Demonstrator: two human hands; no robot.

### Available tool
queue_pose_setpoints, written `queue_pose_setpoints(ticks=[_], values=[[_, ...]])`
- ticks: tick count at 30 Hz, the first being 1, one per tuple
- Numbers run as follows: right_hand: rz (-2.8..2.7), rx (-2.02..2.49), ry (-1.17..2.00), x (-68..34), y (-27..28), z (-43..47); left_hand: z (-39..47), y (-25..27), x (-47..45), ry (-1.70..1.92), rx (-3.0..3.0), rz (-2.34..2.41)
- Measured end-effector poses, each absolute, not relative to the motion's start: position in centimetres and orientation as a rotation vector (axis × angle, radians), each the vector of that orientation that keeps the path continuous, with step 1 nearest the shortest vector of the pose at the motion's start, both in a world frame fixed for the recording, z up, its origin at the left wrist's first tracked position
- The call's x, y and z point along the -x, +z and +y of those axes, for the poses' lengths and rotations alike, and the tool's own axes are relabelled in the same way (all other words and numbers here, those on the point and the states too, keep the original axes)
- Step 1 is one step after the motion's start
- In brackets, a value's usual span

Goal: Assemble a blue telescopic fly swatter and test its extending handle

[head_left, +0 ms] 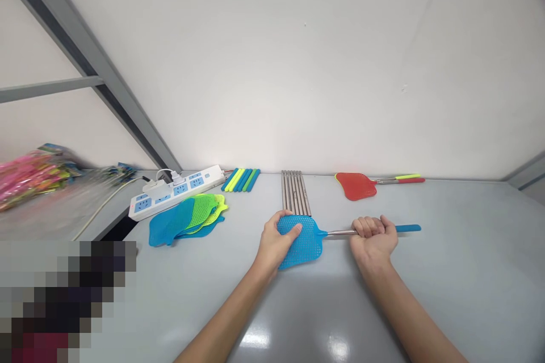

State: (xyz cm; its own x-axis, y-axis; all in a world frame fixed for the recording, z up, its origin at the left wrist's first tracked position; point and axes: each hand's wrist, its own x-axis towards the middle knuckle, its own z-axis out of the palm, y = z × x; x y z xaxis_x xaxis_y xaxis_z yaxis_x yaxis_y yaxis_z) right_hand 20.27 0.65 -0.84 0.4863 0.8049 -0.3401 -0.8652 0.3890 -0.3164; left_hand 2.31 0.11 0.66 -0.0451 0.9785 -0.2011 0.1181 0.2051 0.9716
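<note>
A blue fly swatter [304, 247] with a perforated head, a metal rod and a blue handle lies crosswise between my hands. My left hand [277, 241] grips the left side of its head, thumb on top and fingers behind. Closed in a fist, my right hand [374, 235] wraps the rod just short of the blue handle, which sticks out to the right. Behind the swatter head stands a row of several metal rods [294, 190] lying side by side. Further back right, a red fly swatter [356, 186] rests on another with a yellow handle [407, 176].
Loose swatter heads [172, 221] in blue, green and yellow are piled at the left. Behind them sit a white power strip [170, 195] with plugs and several coloured handles [240, 180]. Bagged pink items [32, 176] lie far left. A wall [306, 68] closes off the grey table [468, 261].
</note>
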Motion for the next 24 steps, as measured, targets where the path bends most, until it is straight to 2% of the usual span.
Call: queue_pose_setpoints(ticks=[24], values=[[0.152, 0.496, 1.077, -19.6, -0.6, 0.5, -0.8, -0.3, -3.4, 1.091, -1.175, 1.425]])
